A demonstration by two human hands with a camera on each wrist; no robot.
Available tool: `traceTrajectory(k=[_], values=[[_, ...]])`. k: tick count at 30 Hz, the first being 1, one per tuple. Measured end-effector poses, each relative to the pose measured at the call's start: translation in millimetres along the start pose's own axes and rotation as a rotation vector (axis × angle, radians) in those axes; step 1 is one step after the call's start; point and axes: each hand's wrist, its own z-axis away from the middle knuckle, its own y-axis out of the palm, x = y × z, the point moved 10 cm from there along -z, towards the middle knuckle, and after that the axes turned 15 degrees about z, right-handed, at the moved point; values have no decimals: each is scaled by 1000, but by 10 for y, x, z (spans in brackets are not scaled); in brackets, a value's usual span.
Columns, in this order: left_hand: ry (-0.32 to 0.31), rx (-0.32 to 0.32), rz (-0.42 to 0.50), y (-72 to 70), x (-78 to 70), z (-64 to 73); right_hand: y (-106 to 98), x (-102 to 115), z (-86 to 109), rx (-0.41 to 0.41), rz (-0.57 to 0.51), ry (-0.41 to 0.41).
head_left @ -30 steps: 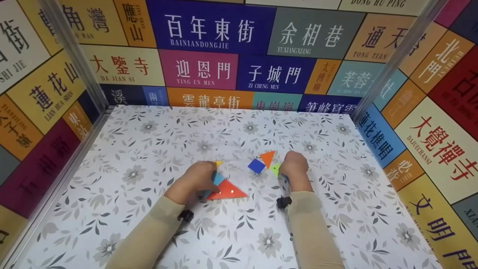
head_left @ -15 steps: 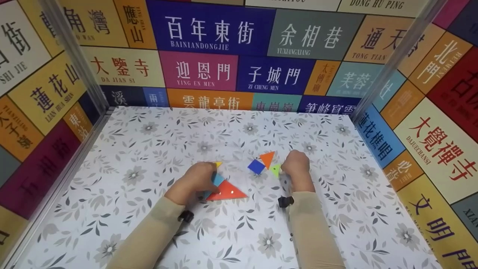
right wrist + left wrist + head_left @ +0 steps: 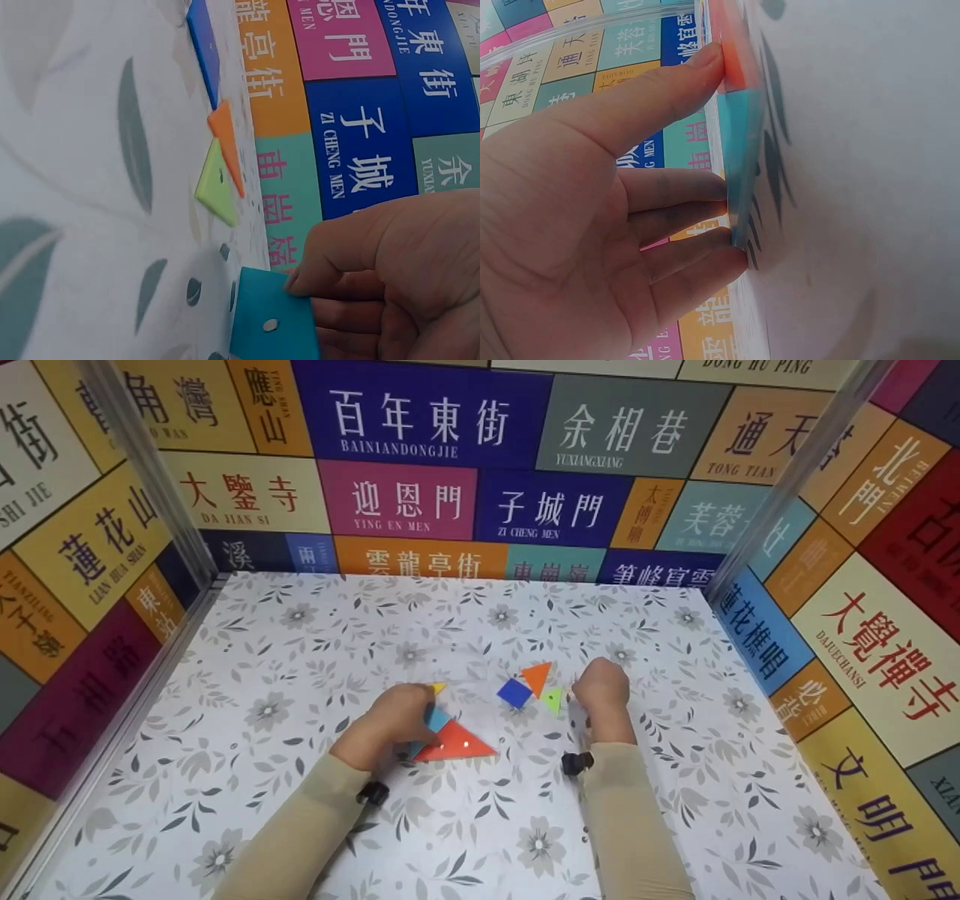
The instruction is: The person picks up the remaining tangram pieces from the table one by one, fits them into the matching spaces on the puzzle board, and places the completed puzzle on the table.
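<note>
My left hand (image 3: 397, 716) rests on a cluster of flat tangram pieces at the middle of the table. Its thumb touches the red triangle (image 3: 463, 741), and the fingertips meet the light blue piece (image 3: 737, 150). A yellow tip (image 3: 438, 688) pokes out past the fingers, the rest of that piece covered. Further right, my right hand (image 3: 604, 690) pinches a teal tangram piece (image 3: 274, 319) with a pale spot, between thumb and fingers. In the head view that piece is hidden by the hand. The green triangle (image 3: 553, 700) lies just left of this hand.
A blue square (image 3: 514, 694) and an orange triangle (image 3: 538, 679) lie close beside the green one, between my hands. White cloth with a leaf print covers the table (image 3: 465, 825). Upright panels with colourful lettering (image 3: 420, 416) stand along the back and both sides.
My right hand has shifted slightly to the right, so a wider gap shows between it and the green triangle. The left hand and the loose pieces have stayed put.
</note>
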Motion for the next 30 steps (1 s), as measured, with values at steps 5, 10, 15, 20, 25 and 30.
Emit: traceTrajectory(k=[5, 10, 15, 20, 25, 30], values=[[-28, 9, 8, 20, 23, -1, -18, -83, 4, -27, -59, 39], [-31, 14, 14, 25, 26, -14, -78, -169, 4, -85, -158, 56], [-12, 25, 3, 19, 12, -24, -117, -254, -11, -115, -220, 62], [-7, 26, -10, 8, 11, -29, -131, -253, -23, -86, -267, 53], [-20, 17, 12, 6, 30, -28, -121, -225, -25, -33, -319, 48], [-32, 18, 21, 10, 50, -22, -92, -188, -29, 24, -378, 51]])
